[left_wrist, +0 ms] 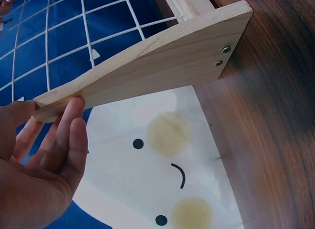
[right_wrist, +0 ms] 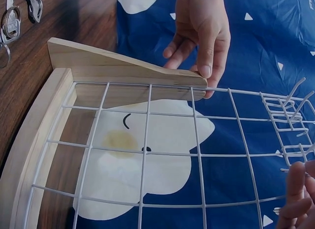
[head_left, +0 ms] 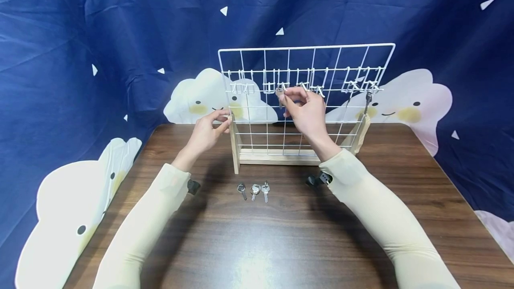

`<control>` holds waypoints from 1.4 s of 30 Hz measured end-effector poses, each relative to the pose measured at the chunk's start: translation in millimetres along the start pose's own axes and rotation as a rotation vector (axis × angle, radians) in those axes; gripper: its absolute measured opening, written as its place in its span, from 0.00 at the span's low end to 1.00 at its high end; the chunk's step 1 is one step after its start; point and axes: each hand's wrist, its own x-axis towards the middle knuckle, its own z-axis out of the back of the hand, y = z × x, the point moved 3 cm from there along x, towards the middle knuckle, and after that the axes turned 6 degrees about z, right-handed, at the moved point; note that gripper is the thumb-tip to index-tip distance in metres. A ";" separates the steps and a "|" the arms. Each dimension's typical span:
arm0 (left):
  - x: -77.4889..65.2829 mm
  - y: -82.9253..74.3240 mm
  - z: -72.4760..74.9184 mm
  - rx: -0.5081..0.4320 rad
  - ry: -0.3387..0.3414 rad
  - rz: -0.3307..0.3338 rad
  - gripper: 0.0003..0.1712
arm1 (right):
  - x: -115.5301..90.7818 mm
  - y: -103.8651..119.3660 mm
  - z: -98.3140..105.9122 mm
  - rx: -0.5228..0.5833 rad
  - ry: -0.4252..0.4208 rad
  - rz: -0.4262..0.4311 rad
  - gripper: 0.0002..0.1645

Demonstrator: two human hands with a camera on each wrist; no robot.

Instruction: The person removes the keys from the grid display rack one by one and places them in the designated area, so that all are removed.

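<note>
My left hand (head_left: 206,129) grips the upper end of the wooden side support (left_wrist: 147,67) of a white wire grid rack (head_left: 261,121). In the left wrist view its thumb and fingers lie on either side of the wood. My right hand (head_left: 308,113) is raised before the grid and pinches a key (head_left: 280,93) at one of the white hooks (head_left: 283,86). Whether the key's ring is over that hook I cannot tell. At the edge of the right wrist view, only fingers of this right hand (right_wrist: 298,197) show, and the key is out of sight.
Three keys with rings, a left one (head_left: 242,189), a middle one (head_left: 255,190) and a right one (head_left: 265,189), lie on the wooden table (head_left: 257,231). A dark key (head_left: 368,98) hangs from the rack's right end. Behind stands a blue curtain (head_left: 160,26) with clouds.
</note>
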 end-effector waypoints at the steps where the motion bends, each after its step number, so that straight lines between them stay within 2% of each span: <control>1: 0.2 -0.2 0.1 0.000 0.000 -0.003 0.20 | 0.4 0.4 -0.2 0.003 -0.004 -0.003 0.15; 9: 0.9 0.1 0.1 -0.002 -0.002 -0.012 0.20 | 1.9 2.4 -1.5 0.041 -0.002 -0.024 0.13; 18: 1.6 1.0 -0.8 -0.006 -0.002 -0.016 0.19 | 2.8 2.7 -1.6 -0.021 0.015 -0.023 0.14; 34: 1.5 2.4 0.1 0.022 -0.006 -0.020 0.20 | -1.5 2.8 1.6 0.134 0.023 -0.007 0.13; 42: 1.7 2.6 -0.3 0.012 -0.006 -0.019 0.20 | -7.1 6.0 4.4 0.150 0.020 -0.007 0.11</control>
